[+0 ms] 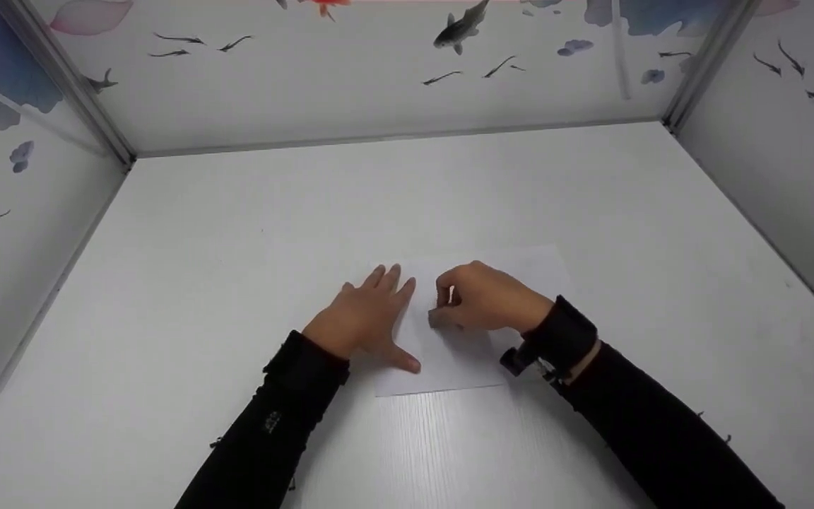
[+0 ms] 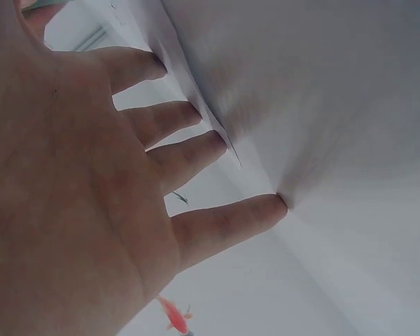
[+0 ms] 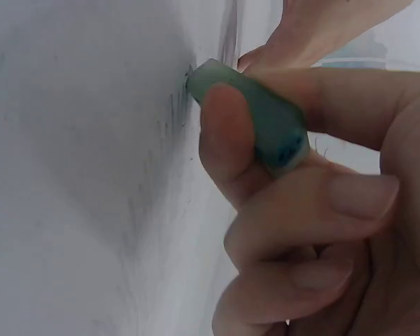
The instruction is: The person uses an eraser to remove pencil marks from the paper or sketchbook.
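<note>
White tabletop (image 1: 167,339) lies nearest us, carrying a sheet of paper (image 1: 463,364) at the middle. On its left part our left hand (image 1: 368,318) presses flat, fingers straight and spread. Just right, our right hand (image 1: 485,297) pinches a green eraser (image 3: 255,119), its tip touching faint pencil marks (image 3: 171,115). Beyond, fish-painted walls (image 1: 379,71) stand.

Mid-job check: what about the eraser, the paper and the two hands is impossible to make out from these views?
- Eraser: in the head view the right hand covers it; the right wrist view shows it, blurred, with its printing unreadable.
- Pencil marks on the paper: too faint in the head view, smeared by blur in the right wrist view.
- Left hand: the left wrist view cuts off its thumb at the frame edge.
</note>
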The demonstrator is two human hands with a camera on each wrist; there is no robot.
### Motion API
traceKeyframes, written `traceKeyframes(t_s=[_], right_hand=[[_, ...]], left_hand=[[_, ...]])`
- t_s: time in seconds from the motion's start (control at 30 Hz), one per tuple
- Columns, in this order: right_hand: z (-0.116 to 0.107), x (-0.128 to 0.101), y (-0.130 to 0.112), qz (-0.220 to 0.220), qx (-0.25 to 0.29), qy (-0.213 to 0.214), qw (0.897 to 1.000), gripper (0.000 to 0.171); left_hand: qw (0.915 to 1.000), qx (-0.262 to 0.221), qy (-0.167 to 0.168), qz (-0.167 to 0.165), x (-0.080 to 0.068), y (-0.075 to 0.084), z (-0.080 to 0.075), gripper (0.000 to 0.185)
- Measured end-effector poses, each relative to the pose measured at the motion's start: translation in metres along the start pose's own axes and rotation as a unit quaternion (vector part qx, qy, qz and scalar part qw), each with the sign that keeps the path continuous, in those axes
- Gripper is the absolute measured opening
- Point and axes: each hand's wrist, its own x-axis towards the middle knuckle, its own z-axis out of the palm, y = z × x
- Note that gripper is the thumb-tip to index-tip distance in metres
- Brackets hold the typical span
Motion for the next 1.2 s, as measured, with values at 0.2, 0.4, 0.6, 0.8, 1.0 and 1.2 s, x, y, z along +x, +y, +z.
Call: traceKeyframes(t_s=[0.2, 0.4, 0.6, 0.8, 1.0, 1.2], right_hand=[[0.003, 0.001, 0.003, 0.013, -0.034, 0.062, 0.997, 0.014], [0.001, -0.002, -0.003, -0.010, 0.002, -0.009, 1.000, 0.012], [0.005, -0.002, 0.000, 0.009, -0.036, 0.072, 0.997, 0.013], [0.004, -0.002, -0.005, -0.020, 0.011, -0.012, 1.000, 0.010], [0.005, -0.001, -0.001, 0.015, -0.043, 0.076, 0.996, 0.013], [0.005, -0.001, -0.004, -0.027, -0.014, 0.006, 1.000, 0.011]], left_hand=[[1.0000, -0.006, -0.003, -0.001, 0.000, -0.001, 0.001, 0.131], [1.0000, -0.006, 0.004, 0.002, 0.000, 0.000, 0.002, 0.130], [0.9999, 0.000, 0.008, 0.006, 0.000, -0.001, 0.003, 0.131], [0.9999, 0.002, 0.007, 0.007, 0.000, -0.001, 0.002, 0.132], [1.0000, 0.002, 0.002, 0.005, 0.001, -0.001, 0.002, 0.130], [1.0000, 0.001, 0.001, 0.002, 0.002, -0.001, 0.002, 0.131]])
